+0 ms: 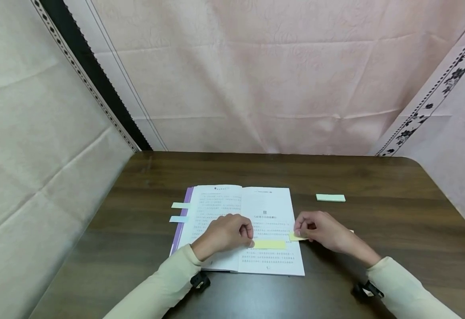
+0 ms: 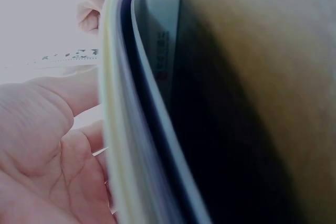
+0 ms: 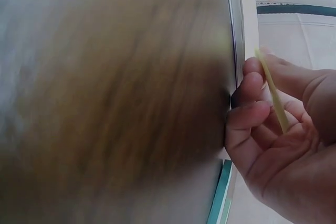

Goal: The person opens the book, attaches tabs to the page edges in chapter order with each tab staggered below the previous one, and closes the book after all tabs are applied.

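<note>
An open book (image 1: 271,261) with printed text lies on the table. Over its right page is a yellow sticky strip (image 1: 270,244); my left hand (image 1: 225,232) pinches this strip's left end between thumb and fingertips. At the right edge of the same page, my right hand (image 1: 323,228) grips a yellow sticky note pad (image 1: 295,237), most of it covered by the fingers. The right wrist view shows that pad (image 3: 275,98) edge-on between thumb and fingers. In the left wrist view the book's page edges (image 2: 118,103) hide the left fingertips.
Two tabs, one pale green (image 1: 180,205) and one pale blue (image 1: 178,219), stick out from the book's left side. A green sticky note pad (image 1: 330,197) lies on the brown table (image 1: 380,199) beyond the right hand. Light cloth (image 1: 256,79) hangs behind the table.
</note>
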Action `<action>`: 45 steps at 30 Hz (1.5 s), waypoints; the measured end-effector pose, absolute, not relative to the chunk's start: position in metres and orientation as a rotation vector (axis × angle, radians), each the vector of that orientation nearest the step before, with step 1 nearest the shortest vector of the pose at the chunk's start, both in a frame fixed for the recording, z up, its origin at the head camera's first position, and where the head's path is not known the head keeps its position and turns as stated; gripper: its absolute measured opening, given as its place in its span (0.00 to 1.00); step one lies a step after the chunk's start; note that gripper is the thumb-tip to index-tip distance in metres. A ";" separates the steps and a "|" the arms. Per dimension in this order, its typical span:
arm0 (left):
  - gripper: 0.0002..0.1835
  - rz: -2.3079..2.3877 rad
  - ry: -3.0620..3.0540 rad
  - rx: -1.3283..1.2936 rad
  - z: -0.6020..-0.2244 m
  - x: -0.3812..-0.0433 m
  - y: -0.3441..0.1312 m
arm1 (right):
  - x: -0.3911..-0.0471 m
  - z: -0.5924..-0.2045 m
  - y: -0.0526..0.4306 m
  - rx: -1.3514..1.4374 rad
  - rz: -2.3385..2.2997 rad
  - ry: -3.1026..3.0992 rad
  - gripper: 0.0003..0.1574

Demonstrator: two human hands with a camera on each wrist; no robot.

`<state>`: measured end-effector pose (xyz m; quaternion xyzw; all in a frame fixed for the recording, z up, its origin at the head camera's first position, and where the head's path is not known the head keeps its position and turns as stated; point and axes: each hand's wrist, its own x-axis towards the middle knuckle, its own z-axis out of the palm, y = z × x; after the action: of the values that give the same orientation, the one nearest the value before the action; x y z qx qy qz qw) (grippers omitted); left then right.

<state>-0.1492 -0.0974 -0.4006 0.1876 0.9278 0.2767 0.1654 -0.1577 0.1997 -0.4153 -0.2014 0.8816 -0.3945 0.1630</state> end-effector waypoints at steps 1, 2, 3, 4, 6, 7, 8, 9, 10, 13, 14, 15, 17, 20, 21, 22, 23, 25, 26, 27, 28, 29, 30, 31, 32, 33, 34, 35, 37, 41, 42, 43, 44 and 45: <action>0.13 0.786 2.640 0.533 -0.401 -0.149 -0.097 | -0.158 -0.416 0.199 -0.573 -1.123 2.514 0.05; 0.13 0.786 2.637 0.532 -0.401 -0.149 -0.097 | -0.157 -0.416 0.199 -0.572 -1.119 2.519 0.05; 0.13 0.786 2.635 0.532 -0.402 -0.149 -0.098 | -0.157 -0.417 0.198 -0.567 -1.115 2.527 0.06; 0.13 0.787 2.635 0.535 -0.402 -0.149 -0.098 | -0.157 -0.417 0.197 -0.564 -1.113 2.531 0.07; 0.13 0.790 2.634 0.540 -0.402 -0.149 -0.098 | -0.156 -0.417 0.196 -0.565 -1.108 2.542 0.07; 0.13 0.791 2.635 0.543 -0.402 -0.149 -0.098 | -0.156 -0.417 0.195 -0.563 -1.105 2.545 0.07; 0.13 0.791 2.635 0.543 -0.403 -0.149 -0.098 | -0.156 -0.416 0.194 -0.562 -1.100 2.550 0.07; 0.13 0.790 2.636 0.545 -0.402 -0.149 -0.098 | -0.157 -0.416 0.194 -0.561 -1.094 2.551 0.07; 0.13 0.790 2.636 0.545 -0.402 -0.149 -0.098 | -0.157 -0.416 0.193 -0.559 -1.089 2.552 0.07; 0.13 0.790 2.634 0.544 -0.401 -0.150 -0.098 | -0.159 -0.415 0.192 -0.549 -1.076 2.549 0.09; 0.13 0.789 2.635 0.544 -0.401 -0.150 -0.098 | -0.160 -0.415 0.192 -0.549 -1.072 2.546 0.09; 0.13 0.788 2.635 0.544 -0.400 -0.150 -0.098 | -0.161 -0.415 0.192 -0.548 -1.073 2.539 0.10; 0.13 0.788 2.634 0.544 -0.401 -0.151 -0.098 | -0.163 -0.415 0.193 -0.538 -1.082 2.520 0.11; 0.13 0.785 2.633 0.550 -0.402 -0.151 -0.098 | -0.165 -0.416 0.196 -0.507 -1.102 2.487 0.11; 0.13 0.784 2.634 0.552 -0.402 -0.152 -0.098 | -0.165 -0.416 0.197 -0.495 -1.109 2.477 0.11; 0.13 0.782 2.636 0.556 -0.402 -0.152 -0.098 | -0.166 -0.416 0.198 -0.485 -1.115 2.470 0.11; 0.13 0.781 2.638 0.560 -0.403 -0.152 -0.098 | -0.166 -0.417 0.198 -0.472 -1.119 2.467 0.11; 0.13 0.782 2.642 0.565 -0.403 -0.152 -0.099 | -0.166 -0.417 0.198 -0.459 -1.122 2.466 0.11; 0.13 0.783 2.643 0.568 -0.403 -0.152 -0.099 | -0.166 -0.417 0.198 -0.461 -1.120 2.470 0.11; 0.13 0.783 2.644 0.569 -0.403 -0.152 -0.099 | -0.166 -0.417 0.196 -0.461 -1.116 2.475 0.11; 0.13 0.784 2.642 0.571 -0.403 -0.153 -0.100 | -0.166 -0.417 0.195 -0.461 -1.107 2.483 0.12; 0.13 0.785 2.640 0.571 -0.403 -0.153 -0.100 | -0.166 -0.417 0.194 -0.463 -1.093 2.491 0.13; 0.13 0.784 2.638 0.571 -0.403 -0.153 -0.100 | -0.167 -0.417 0.192 -0.471 -1.070 2.504 0.13; 0.13 0.782 2.637 0.570 -0.403 -0.153 -0.100 | -0.168 -0.416 0.190 -0.477 -1.038 2.518 0.14; 0.13 0.780 2.637 0.568 -0.402 -0.153 -0.100 | -0.170 -0.416 0.189 -0.473 -1.003 2.531 0.16; 0.13 0.777 2.635 0.568 -0.402 -0.153 -0.100 | -0.171 -0.416 0.187 -0.468 -0.965 2.544 0.17; 0.13 0.776 2.634 0.567 -0.402 -0.154 -0.100 | -0.173 -0.416 0.185 -0.460 -0.924 2.559 0.19; 0.13 0.774 2.633 0.568 -0.402 -0.154 -0.100 | -0.174 -0.416 0.183 -0.453 -0.885 2.570 0.21; 0.13 0.769 2.628 0.563 -0.402 -0.154 -0.100 | -0.177 -0.416 0.181 -0.433 -0.820 2.584 0.25; 0.13 0.757 2.623 0.542 -0.403 -0.155 -0.100 | -0.182 -0.414 0.179 -0.417 -0.772 2.563 0.29; 0.13 0.756 2.623 0.537 -0.403 -0.155 -0.100 | -0.183 -0.414 0.179 -0.421 -0.766 2.553 0.28; 0.13 0.756 2.623 0.536 -0.403 -0.155 -0.100 | -0.184 -0.413 0.180 -0.424 -0.764 2.540 0.28; 0.13 0.758 2.622 0.535 -0.403 -0.155 -0.100 | -0.185 -0.412 0.180 -0.427 -0.764 2.523 0.28; 0.13 0.759 2.621 0.534 -0.403 -0.154 -0.100 | -0.186 -0.412 0.181 -0.429 -0.762 2.506 0.28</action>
<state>-0.1543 -0.0996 -0.4033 0.1890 0.9274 0.2685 0.1794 -0.1864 0.1805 -0.4117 -0.1569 0.9162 -0.2787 0.2413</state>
